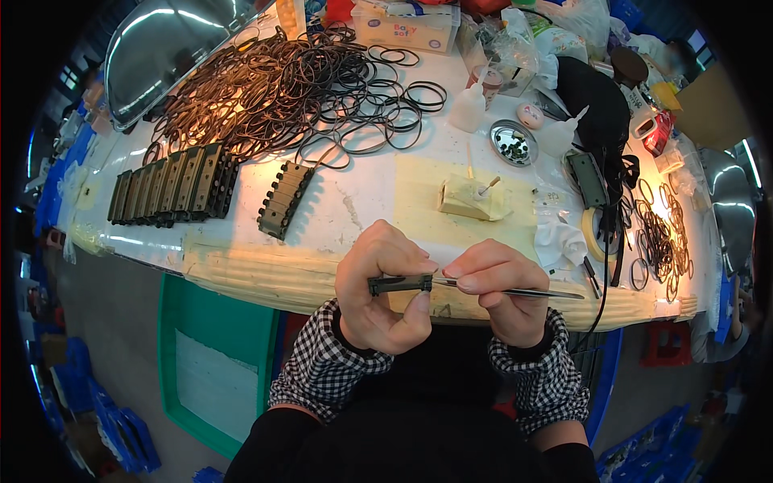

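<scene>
Near the table's front edge, my left hand (361,299) grips a short dark green ribbed part (400,283) between thumb and fingers. My right hand (507,268) pinches slim metal tweezers (557,294), their tip pointing left at the end of the part. Whether the tip touches it or holds something small, I cannot tell. Farther off to the left lies a similar ribbed part (286,200), beside a row of several more parts (171,187) standing close together. A block wrapped in pale yellow (463,201), with a thin stick upright in it, sits beyond my hands.
A tangled heap of dark rubber rings (266,92) spreads across the back left. A round metal dish (514,143) holds small dark green pieces. Squeeze bottles (467,109), a roll of tape (600,233) and more rings (660,237) lie rightward. A green tray (169,354) is below the table edge.
</scene>
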The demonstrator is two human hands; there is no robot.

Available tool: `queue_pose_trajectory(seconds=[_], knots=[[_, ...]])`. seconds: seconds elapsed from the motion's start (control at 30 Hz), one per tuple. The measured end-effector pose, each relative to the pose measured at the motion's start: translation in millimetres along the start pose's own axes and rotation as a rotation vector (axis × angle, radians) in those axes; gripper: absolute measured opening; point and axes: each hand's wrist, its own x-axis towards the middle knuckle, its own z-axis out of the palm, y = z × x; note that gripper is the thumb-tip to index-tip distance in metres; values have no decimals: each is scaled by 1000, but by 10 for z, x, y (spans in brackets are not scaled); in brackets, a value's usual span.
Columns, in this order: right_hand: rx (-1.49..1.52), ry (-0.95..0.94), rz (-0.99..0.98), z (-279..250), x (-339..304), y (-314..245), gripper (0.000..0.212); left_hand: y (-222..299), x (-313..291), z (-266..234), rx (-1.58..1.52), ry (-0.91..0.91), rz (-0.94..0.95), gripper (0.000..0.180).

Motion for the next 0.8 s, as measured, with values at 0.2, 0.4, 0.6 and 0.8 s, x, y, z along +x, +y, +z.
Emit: queue_pose_trajectory(seconds=[0.2,0.4,0.6,0.8], knots=[[18,-13,-15,-11,3,8,24,5,1,-3,2,-5,-4,19],[49,-8,-22,-16,-4,35,19,9,-13,-6,-31,-7,-68,19],[77,83,135,-1,-42,5,19,79,-8,97,-316,90,-404,13],[164,140,228,33,-17,-9,21,147,7,112,-369,108,-538,15]])
